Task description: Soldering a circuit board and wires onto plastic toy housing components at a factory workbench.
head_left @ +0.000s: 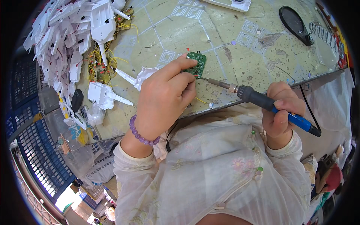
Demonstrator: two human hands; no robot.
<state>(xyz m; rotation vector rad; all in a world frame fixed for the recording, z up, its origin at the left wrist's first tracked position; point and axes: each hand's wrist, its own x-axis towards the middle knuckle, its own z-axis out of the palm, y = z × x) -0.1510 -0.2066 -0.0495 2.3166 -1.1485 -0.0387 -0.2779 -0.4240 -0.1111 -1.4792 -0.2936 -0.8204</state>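
Note:
A small green circuit board (pixel 201 60) lies near the middle of the table. My left hand (pixel 165 90), with a purple bead bracelet (pixel 139 135) at the wrist, presses its fingers on the board's left side. Its thumb and finger are bent together by the lower corner, where a bit of red shows. In my right hand (pixel 283 107) is a soldering iron (pixel 257 98) with a black grip and blue handle. The iron's tip points left and meets or nearly meets the board's lower edge. White plastic shell parts (pixel 144 77) lie just behind my left hand.
At the left rises a large heap of white plastic shells (pixel 62 41), with boards and yellow wires (pixel 108 62) beside it. A soldering iron stand with a coil spring (pixel 322 35) and a black oval-framed piece (pixel 294 24) occupy the far right. Another white shell (pixel 234 3) sits at the back edge.

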